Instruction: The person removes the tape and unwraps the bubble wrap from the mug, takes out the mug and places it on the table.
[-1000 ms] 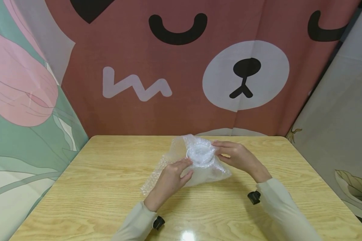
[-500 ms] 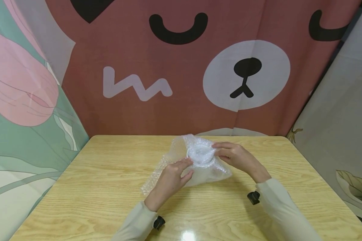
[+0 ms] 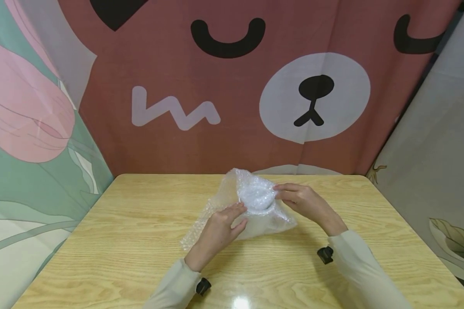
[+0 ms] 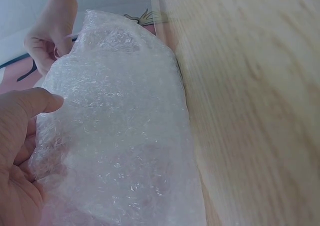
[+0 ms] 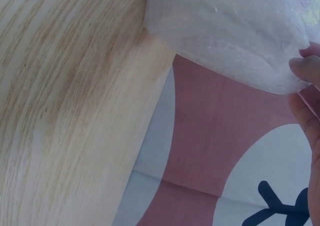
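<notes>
A clear bubble wrap (image 3: 268, 225) surrounds a white round thing (image 3: 256, 201) near the far side of the table; its kind is obscured by the plastic. My left hand (image 3: 219, 229) is at the near left of the round shape, fingertips against the plastic. In the left wrist view its thumb (image 4: 47, 101) lies along the wrap and the other fingers curl at the wrap's edge, partly hidden. On the far right, my right hand (image 3: 307, 204) pinches the wrap's edge between thumb and fingers, also visible in the right wrist view (image 5: 307, 80).
The wooden table (image 3: 139, 240) runs back to a red curtain (image 3: 170, 146) with a bear design. Patterned curtains (image 3: 429, 163) flank it. A black wrist camera (image 3: 203, 286) is on each sleeve.
The upper part of the bubble wrap has risen slightly and shifted left, covering more of the round shape. Both hands stay in nearly the same places.
</notes>
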Tool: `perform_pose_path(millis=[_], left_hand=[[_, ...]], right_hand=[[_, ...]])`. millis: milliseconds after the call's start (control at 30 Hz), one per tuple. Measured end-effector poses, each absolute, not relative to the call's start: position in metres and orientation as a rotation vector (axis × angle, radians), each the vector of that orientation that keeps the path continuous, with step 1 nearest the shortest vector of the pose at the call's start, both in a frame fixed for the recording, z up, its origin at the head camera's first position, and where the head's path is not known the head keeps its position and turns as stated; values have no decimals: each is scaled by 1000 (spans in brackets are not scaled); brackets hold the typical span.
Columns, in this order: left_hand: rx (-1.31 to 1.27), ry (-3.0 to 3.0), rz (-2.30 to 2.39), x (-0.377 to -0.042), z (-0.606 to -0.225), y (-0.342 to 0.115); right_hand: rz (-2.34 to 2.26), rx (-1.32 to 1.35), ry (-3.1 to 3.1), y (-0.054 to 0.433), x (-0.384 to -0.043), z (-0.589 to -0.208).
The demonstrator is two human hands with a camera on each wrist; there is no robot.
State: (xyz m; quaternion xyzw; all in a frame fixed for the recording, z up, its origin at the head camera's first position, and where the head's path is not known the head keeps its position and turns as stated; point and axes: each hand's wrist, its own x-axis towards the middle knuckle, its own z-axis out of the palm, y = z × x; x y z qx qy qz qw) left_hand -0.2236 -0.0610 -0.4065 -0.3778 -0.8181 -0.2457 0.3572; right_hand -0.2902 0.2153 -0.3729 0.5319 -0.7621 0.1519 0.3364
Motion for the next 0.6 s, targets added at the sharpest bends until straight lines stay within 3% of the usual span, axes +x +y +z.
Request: perform_pose_path(millis=[600], left_hand=[[-981,-2114,-645,-226,-407,-61]], right_hand=[[447,1370,-1977,217,-292,-376]])
